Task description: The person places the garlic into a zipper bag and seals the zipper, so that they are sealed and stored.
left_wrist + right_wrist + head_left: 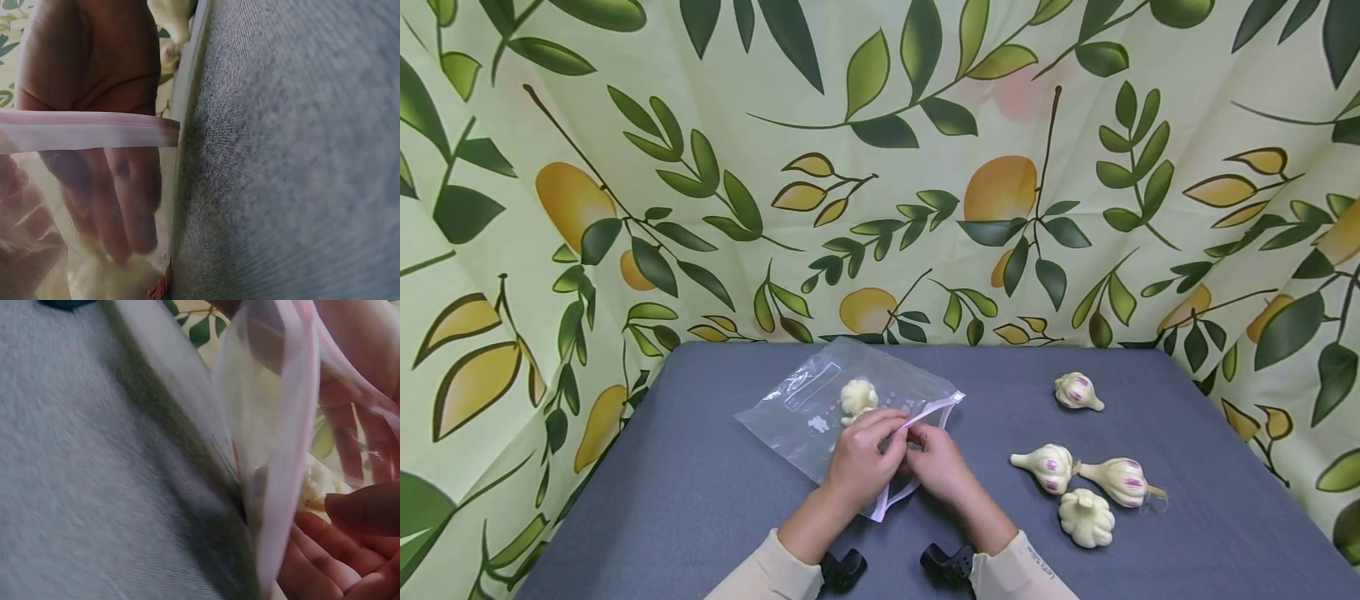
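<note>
While the left hand (861,457) and right hand (938,465) pinch its zip rim, the clear zip bag (816,452), garlic (858,397) inside, reaches ahead to the far edge. Surface (677,492) stretches broadly leftward; four garlic bulbs (1086,518) lie toward the right edge.

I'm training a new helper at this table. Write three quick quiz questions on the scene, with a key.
1. How many garlic bulbs lie outside the clear bag?
2. True or false: the bag's zip strip is dark green.
3. Where are the left hand and right hand? A) apart, among the loose bulbs; B) together, at the bag's mouth; C) raised high above the bag.

Key: 1. Four. 2. False; it is pale pink. 3. B.
</note>
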{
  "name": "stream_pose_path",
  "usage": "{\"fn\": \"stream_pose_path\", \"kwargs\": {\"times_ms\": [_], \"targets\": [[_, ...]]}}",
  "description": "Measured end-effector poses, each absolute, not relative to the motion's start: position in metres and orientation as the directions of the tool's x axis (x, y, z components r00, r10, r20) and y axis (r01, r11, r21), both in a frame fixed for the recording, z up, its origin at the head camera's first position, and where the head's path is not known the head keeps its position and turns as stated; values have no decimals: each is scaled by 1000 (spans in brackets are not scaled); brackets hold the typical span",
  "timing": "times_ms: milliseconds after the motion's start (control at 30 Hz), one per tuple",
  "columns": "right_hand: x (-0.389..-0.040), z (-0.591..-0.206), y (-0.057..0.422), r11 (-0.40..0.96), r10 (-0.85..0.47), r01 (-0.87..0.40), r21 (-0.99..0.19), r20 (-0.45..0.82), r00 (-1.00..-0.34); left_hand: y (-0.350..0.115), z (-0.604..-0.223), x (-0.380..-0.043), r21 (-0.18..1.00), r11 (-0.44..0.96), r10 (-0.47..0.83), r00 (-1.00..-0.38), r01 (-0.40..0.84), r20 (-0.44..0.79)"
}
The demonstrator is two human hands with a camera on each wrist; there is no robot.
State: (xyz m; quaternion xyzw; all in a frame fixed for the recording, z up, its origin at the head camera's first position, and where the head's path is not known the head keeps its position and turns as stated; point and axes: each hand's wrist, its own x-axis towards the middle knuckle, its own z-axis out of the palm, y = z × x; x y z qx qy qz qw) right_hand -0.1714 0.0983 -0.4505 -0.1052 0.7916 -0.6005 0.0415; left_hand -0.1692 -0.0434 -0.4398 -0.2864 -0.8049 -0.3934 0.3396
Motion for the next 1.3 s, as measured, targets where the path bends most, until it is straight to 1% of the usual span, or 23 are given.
{"fn": "stream_pose_path", "kwargs": {"times_ms": [200,300,467,767,933,1000,1100,1200,1300], "targets": [[-168,-453,95,218,-272,-126,-968,64,-960,-42,-439,-169,418,503,198,-572,757,796],[-167,-454,94,190,-292,-118,-975,58,-955,-42,-439,-169,413,498,203,-565,763,800],[-167,-456,92,180,-298,-120,-976,63,-953,-41,-439,-167,423,491,212,-576,761,790],[-170,-459,88,205,-280,-123,-971,62,-958,-40,-439,-167,417,488,206,-565,767,799],[-172,-456,89,175,-311,-118,-977,58,-949,-41,-440,-167,424,495,195,-573,758,796],[-171,-455,92,159,-331,-123,-980,64,-941,-41,-440,-168,420,494,195,-568,761,800],[-170,-452,102,141,-375,-134,-981,72,-924,-41,-440,-169,433,487,194,-578,758,793],[-166,-444,116,181,-413,-151,-972,64,-908,-42,-441,-169,456,480,187,-595,750,782],[-160,-432,137,265,-407,-172,-949,51,-912,-42,-442,-170,466,482,186,-607,742,773]]}}
